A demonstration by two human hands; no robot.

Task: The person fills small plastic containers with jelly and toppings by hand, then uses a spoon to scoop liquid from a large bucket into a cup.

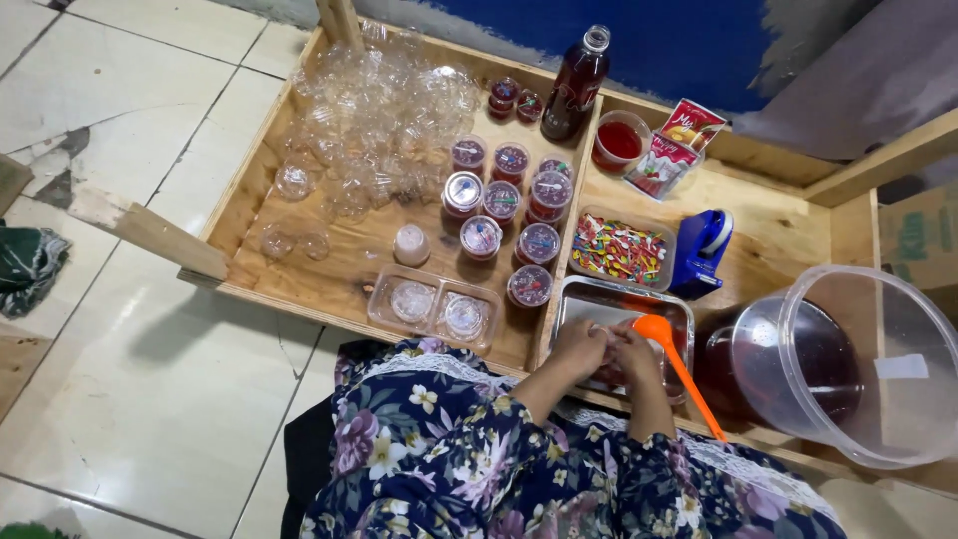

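I see my left hand [579,344] and right hand [631,351] closed together over the metal tray [573,299] on something small I cannot tell, probably a light, slippery cup best pinched by its rim.

Both hands [607,349] together over metal tray [571,296]

Orange ladle [675,357] slanted over steel tray [611,293], between hands.
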